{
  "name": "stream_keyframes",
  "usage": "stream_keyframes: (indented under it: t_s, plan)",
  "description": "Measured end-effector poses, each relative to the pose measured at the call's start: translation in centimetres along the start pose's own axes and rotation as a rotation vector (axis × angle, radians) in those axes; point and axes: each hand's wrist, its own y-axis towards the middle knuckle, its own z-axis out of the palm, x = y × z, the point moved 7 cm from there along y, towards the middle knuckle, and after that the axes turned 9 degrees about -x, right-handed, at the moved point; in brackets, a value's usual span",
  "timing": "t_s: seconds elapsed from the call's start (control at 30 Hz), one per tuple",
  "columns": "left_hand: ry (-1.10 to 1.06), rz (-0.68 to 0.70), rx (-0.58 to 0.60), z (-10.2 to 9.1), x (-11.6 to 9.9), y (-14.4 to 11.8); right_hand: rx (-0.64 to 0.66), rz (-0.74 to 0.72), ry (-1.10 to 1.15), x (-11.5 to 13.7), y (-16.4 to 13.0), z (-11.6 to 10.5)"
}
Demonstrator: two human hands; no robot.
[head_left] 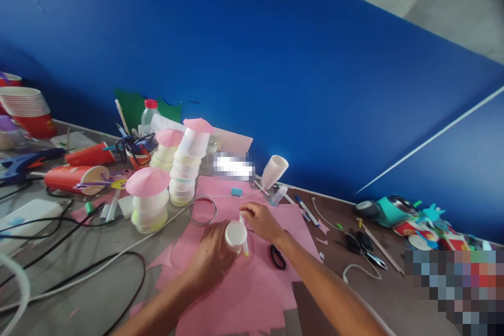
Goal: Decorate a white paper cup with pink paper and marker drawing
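My left hand point(210, 254) is closed around a small white round-topped container point(236, 234), perhaps a cup or jar, held above the pink paper point(236, 304). My right hand point(260, 220) pinches the upper end of a narrow white strip point(245, 247) beside the container; its lower end looks yellowish. A metal ring point(202, 211) lies just beyond my left hand. Black scissor handles point(277, 257) rest on the paper, under my right forearm. To the left stand stacked white cup towers point(183, 178) with pink paper tops.
Red paper cups point(76, 179), cables and a blue glue gun point(27, 161) crowd the left side. A white cup point(274, 170) leans near the blue partition point(252, 63). Markers point(307, 211), a white cable and a teal object point(396, 210) lie to the right.
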Motion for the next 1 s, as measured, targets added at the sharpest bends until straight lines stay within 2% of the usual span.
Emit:
stream_keyframes:
  t_s: [0.13,0.33,0.47,0.57,0.67,0.73,0.83,1.0]
  plan:
    - [0.01,0.013,-0.001,0.0,-0.1,0.0,-0.02,0.005,-0.013,-0.2,0.1,-0.5]
    - [0.067,0.017,-0.023,0.0,0.0,-0.2,-0.026,0.016,-0.062,-0.7,0.8,-0.1]
    - [0.089,0.002,-0.07,-0.7,0.5,0.2,-0.013,0.025,-0.098,-0.6,0.5,-0.6]
    - [0.101,-0.056,-0.19,-1.7,1.4,0.7,0.046,0.008,-0.121,-0.6,-0.8,-1.2]
    - [0.125,-0.042,-0.256,-2.3,1.5,1.0,0.117,-0.022,-0.168,-0.5,-3.1,-1.4]
    - [0.15,-0.053,-0.245,-2.4,1.4,0.9,0.187,-0.09,-0.259,-0.3,-4.7,-1.2]
    - [0.187,-0.055,-0.212,-2.4,1.0,0.7,0.217,-0.176,-0.351,0.0,-6.6,-1.5]
    - [0.229,0.016,-0.168,-2.3,0.1,0.6,0.298,-0.158,-0.435,-0.5,-8.4,-2.2]
